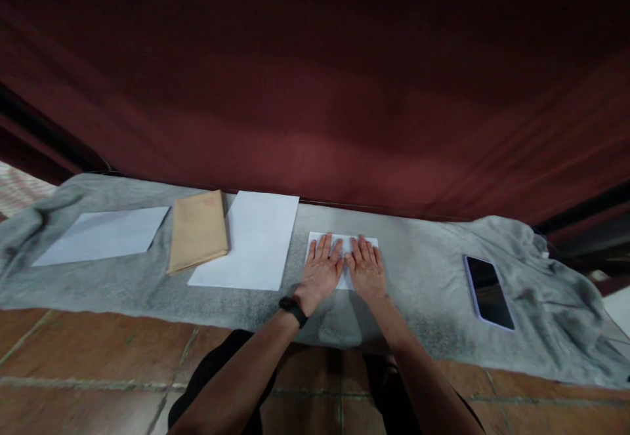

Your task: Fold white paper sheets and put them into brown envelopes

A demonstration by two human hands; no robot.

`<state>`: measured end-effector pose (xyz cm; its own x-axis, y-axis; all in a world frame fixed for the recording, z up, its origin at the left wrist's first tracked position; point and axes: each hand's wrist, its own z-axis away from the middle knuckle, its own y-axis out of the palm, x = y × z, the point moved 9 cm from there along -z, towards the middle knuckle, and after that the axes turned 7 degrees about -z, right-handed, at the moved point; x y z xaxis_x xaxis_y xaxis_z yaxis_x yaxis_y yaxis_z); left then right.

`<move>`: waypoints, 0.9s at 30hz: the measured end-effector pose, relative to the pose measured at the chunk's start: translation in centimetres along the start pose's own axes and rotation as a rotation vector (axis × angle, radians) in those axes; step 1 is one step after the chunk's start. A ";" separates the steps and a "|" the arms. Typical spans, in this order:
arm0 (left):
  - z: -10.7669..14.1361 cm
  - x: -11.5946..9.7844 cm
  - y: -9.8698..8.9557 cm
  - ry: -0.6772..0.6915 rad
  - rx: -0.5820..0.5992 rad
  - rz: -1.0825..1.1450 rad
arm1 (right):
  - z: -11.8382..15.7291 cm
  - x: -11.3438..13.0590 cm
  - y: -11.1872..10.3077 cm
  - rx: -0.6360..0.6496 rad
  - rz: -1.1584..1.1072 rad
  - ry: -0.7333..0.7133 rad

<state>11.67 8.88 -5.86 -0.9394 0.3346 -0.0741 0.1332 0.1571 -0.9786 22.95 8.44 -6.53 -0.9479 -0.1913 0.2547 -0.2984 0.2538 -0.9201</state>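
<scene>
Both hands lie flat on a small white paper [346,280] at the middle of the grey cloth. My left hand [322,269], with a black band on its wrist, covers the paper's left part, fingers spread. On the right part rests my right hand [367,269], palm down with its fingers apart. The thumbs come close to each other over the paper. Much of the sheet is hidden under the hands; whether it is folded I cannot tell.
Left of the hands is a large white sheet [260,245], partly under a brown envelope [199,228]. Another white sheet [103,235] lies farther left. A phone [489,292] is at the right. Grey cloth [418,271] covers the surface; a dark red surface [305,153] stands behind.
</scene>
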 end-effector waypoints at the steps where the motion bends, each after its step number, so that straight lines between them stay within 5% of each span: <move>1: 0.1 0.0 0.0 -0.004 -0.003 0.002 | 0.1 -0.3 0.0 -0.009 0.006 0.009; 20: 0.3 -0.4 -0.5 -0.084 0.044 -0.066 | 2.6 -5.0 -2.1 -0.126 0.112 0.067; 27: 0.2 0.0 0.0 -0.084 0.038 -0.054 | 4.3 -0.5 -2.2 -0.004 -0.007 -0.066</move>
<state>11.61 8.69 -5.91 -0.9683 0.2471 -0.0353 0.0710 0.1369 -0.9880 24.59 3.94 -5.91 -0.9365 -0.2547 0.2409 -0.3055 0.2559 -0.9172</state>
